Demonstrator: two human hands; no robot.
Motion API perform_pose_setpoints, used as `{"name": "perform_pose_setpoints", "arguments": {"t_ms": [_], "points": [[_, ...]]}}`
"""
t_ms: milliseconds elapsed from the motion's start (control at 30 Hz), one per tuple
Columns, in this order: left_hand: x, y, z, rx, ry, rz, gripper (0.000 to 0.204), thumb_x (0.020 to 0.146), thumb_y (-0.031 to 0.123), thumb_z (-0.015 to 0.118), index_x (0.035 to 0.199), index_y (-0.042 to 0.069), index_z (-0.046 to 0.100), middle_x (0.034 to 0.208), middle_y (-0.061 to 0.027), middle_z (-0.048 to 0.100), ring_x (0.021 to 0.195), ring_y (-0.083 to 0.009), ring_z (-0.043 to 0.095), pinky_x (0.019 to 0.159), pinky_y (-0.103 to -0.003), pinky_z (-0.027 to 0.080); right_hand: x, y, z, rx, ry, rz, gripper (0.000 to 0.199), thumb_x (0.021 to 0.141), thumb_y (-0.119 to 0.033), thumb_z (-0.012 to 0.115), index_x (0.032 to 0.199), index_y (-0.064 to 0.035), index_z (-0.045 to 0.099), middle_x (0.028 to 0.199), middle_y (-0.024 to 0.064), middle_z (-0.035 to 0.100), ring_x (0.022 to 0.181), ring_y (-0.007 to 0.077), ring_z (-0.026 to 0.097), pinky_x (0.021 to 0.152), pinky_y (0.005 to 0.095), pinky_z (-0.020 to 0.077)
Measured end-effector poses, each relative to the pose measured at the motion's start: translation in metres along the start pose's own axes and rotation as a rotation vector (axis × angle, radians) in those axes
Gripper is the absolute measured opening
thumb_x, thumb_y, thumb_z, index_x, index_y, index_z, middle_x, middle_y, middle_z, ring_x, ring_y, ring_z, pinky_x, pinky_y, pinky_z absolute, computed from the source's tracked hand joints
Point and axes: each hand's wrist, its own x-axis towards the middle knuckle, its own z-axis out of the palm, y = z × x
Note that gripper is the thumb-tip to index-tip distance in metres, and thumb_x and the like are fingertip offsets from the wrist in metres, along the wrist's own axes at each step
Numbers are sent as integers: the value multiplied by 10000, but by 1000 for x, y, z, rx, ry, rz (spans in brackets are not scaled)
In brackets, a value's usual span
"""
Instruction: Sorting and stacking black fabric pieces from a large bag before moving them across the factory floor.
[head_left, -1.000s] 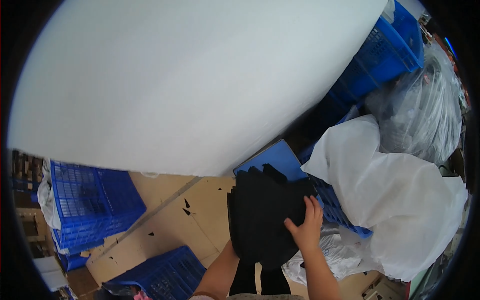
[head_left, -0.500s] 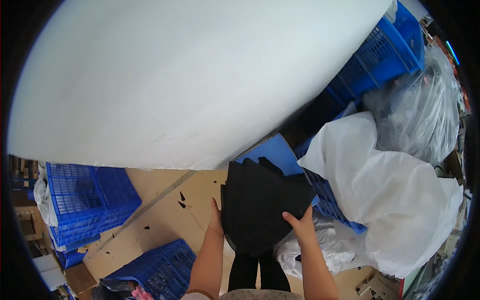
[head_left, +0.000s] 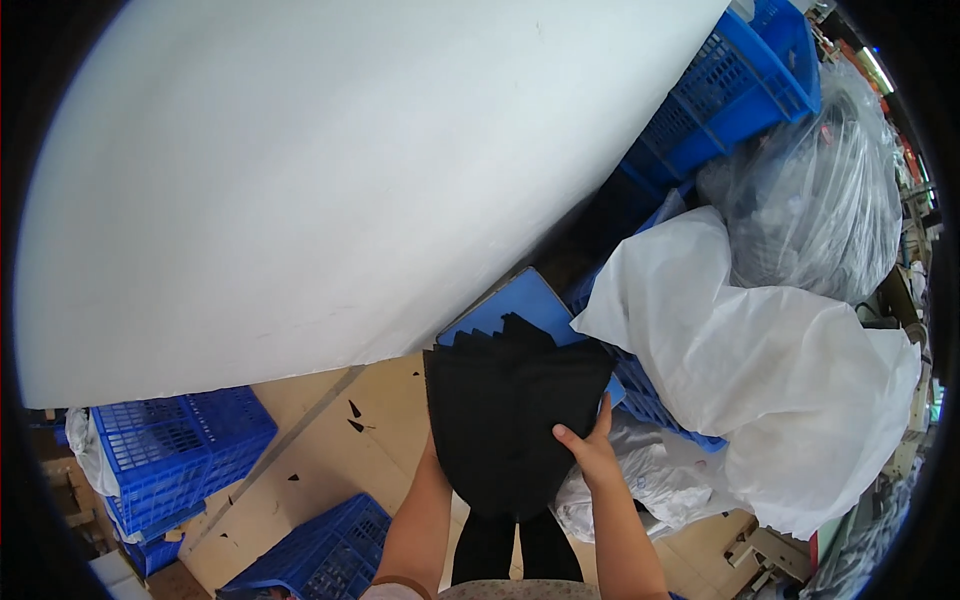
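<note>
Between my hands is a stack of black fabric pieces (head_left: 520, 425), rounded at the near edge and stepped into jagged points along the far edge. My right hand (head_left: 590, 450) grips its right side, thumb on top and fingers reaching underneath. At the left side my left hand (head_left: 432, 455) holds the edge, its fingers mostly hidden behind the cloth. Just beyond the stack lies a flat blue board (head_left: 525, 305), partly covered by the fabric.
A large white surface (head_left: 300, 200) fills the far left. Blue crates (head_left: 185, 440) stand at left, another blue crate (head_left: 325, 555) nearer. White sheeting (head_left: 770, 385) and a clear plastic bag (head_left: 815, 200) crowd the right. Black scraps (head_left: 355, 418) dot the tiled floor (head_left: 320, 460).
The black fabric pieces have turned slightly and been drawn toward me, their far edge now more fanned. My left hand has slipped further behind the stack. The whole view has shifted a little.
</note>
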Motion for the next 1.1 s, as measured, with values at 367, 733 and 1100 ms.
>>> {"name": "perform_pose_setpoints", "arguments": {"t_ms": [367,733,1100], "points": [[-5,-56,9,109,-43,-100,845,854,722,291,1407,86,352,1415,-126,397,1254,-292,411,1040,-389,349,7,-30,-28,158,-2,95,1054,647,-149,756,1464,-49,98,1413,193,308,1275,321,359,1051,376,319],[18,-55,42,219,-96,-185,829,861,708,306,1396,77,368,1403,-132,412,1240,-292,426,1029,-390,360,18,-30,-49,204,-45,108,1028,675,-151,731,1471,-71,85,1441,165,273,1306,310,311,1065,378,283],[-36,-107,21,163,-69,-81,813,868,693,321,1385,68,385,1391,-139,427,1226,-292,440,1019,-391,372,-8,-7,-68,118,-229,72,836,706,-153,607,1446,-125,218,1376,141,372,1243,313,391,1035,402,343]]}}
